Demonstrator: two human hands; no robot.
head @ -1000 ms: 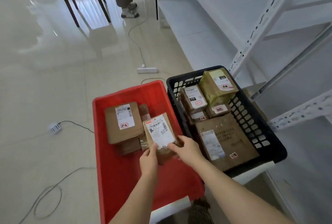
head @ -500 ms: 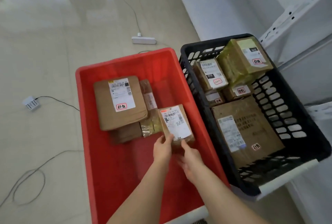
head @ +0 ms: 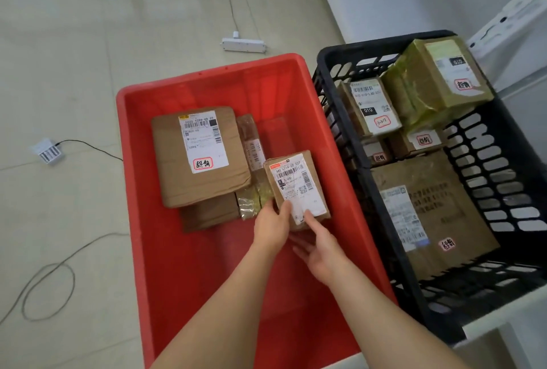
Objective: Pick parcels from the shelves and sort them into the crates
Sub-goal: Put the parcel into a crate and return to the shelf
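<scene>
Hands, left (head: pixel 270 225) and right (head: pixel 321 253), pinch a small brown parcel (head: pixel 297 188) bearing a white barcode label.

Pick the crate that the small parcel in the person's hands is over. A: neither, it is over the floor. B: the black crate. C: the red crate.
C: the small parcel, held by the left hand and right hand, sits inside the red crate, beside the black crate.
</scene>
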